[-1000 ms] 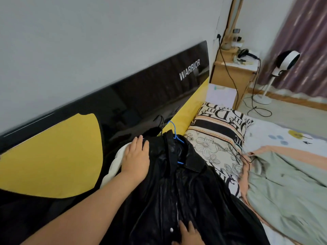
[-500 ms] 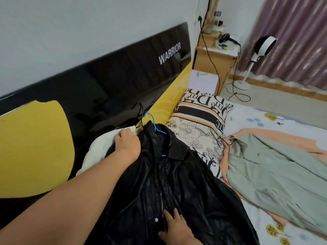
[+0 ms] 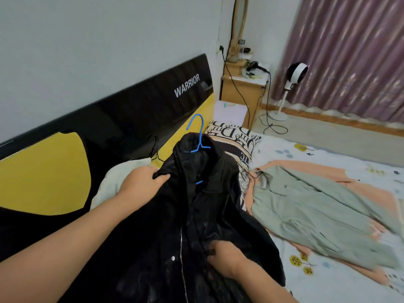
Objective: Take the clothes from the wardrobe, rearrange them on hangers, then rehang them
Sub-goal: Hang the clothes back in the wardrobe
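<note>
While left hand (image 3: 140, 184) grips black jacket (image 3: 175, 226) shoulder, right hand (image 3: 227, 256) pinches its front, blue hanger (image 3: 199, 136) inside.

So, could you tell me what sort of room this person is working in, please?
Most likely a bedroom: a bed with a black headboard and a patterned pillow, clothes such as a green shirt laid out on it, and a bedside cabinet.

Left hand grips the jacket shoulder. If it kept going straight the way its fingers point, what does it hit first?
Probably the black jacket itself: the left hand points right, across the collar and blue hanger. Beyond that lies the patterned pillow. Depth is unclear.
</note>
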Demonstrator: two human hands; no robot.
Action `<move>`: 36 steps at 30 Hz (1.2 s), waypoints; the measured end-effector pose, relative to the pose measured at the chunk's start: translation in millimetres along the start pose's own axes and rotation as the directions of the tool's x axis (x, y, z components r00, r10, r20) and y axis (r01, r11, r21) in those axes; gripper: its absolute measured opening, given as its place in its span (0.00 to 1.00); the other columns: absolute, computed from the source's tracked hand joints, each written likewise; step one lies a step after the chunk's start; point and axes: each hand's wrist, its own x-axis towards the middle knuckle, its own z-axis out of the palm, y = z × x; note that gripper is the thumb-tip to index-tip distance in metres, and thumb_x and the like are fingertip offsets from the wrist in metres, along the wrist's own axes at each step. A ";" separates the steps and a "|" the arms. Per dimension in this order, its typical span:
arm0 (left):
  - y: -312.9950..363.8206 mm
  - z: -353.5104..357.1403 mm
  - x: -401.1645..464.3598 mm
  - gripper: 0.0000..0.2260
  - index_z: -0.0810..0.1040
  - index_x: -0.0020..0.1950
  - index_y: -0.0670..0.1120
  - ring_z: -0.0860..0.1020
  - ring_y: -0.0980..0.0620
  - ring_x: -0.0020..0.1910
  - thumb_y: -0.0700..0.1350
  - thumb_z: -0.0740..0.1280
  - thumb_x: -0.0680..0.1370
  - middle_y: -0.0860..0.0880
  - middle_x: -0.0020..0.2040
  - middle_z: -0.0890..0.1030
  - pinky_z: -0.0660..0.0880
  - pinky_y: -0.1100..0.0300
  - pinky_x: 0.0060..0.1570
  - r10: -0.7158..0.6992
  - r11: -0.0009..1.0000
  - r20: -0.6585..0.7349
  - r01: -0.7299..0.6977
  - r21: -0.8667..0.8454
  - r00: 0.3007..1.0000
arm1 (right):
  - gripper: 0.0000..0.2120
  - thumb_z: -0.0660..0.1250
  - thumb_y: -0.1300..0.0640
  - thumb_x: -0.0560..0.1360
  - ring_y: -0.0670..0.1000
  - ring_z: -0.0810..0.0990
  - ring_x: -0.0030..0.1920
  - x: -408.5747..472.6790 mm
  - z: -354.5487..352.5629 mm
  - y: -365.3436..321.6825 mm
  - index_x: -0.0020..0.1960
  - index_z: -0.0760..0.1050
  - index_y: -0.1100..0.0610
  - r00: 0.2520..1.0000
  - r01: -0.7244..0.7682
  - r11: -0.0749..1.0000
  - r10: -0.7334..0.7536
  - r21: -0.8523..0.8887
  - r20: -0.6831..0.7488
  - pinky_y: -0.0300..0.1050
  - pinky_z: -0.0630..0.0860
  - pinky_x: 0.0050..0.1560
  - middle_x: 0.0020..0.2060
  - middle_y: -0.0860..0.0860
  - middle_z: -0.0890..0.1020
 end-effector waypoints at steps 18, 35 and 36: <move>178.7 -90.5 -324.3 0.14 0.75 0.40 0.66 0.76 0.69 0.35 0.45 0.68 0.74 0.72 0.32 0.77 0.67 0.69 0.28 0.260 0.959 -0.411 -0.282 0.007 0.874 | 0.24 0.55 0.51 0.80 0.53 0.54 0.75 -273.3 -185.0 102.8 0.74 0.58 0.55 0.409 0.303 0.938 -0.288 -0.168 -0.866 0.57 0.52 0.74 0.73 0.52 0.61; 207.7 -158.6 -539.9 0.06 0.79 0.39 0.58 0.79 0.49 0.30 0.47 0.72 0.69 0.54 0.30 0.80 0.75 0.51 0.36 0.151 0.987 -0.562 -0.160 0.033 0.814 | 0.08 0.71 0.60 0.72 0.53 0.73 0.28 -465.9 -157.9 100.5 0.34 0.78 0.58 -0.020 0.711 0.625 -0.440 -0.322 -0.898 0.40 0.64 0.29 0.25 0.46 0.74; 202.5 -162.5 -556.8 0.07 0.79 0.40 0.59 0.79 0.51 0.31 0.46 0.73 0.69 0.55 0.31 0.80 0.76 0.52 0.36 0.137 0.989 -0.559 -0.140 0.037 0.818 | 0.08 0.71 0.62 0.71 0.54 0.73 0.28 -476.6 -151.1 97.0 0.34 0.77 0.58 -0.009 0.725 0.614 -0.445 -0.313 -0.895 0.43 0.65 0.29 0.24 0.48 0.75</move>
